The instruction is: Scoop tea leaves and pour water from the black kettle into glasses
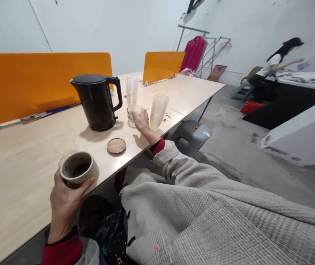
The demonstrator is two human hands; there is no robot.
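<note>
My left hand (66,200) is wrapped around a pale ceramic cup (92,171) at the table's front edge. Dark matter lies in the bottom of the cup, and dark flecks cling to its inner wall. Farther right, my right hand (143,123) has its thumb and fingers at the near right side of a short ribbed glass (132,118). A thin stick or handle pokes up by those fingers. Just right of this hand stands a stack of clear plastic cups (159,110). A round wooden lid or coaster (116,145) lies between my hands.
A black electric kettle (96,105) stands behind the wooden disc. Another stack of clear cups (132,90) is farther back, near orange dividers (44,82). A clear round lid (63,145) lies behind the ceramic cup. Dark crumbs dot the table's right part. A grey stool (193,136) stands beside the table; a person sits far right.
</note>
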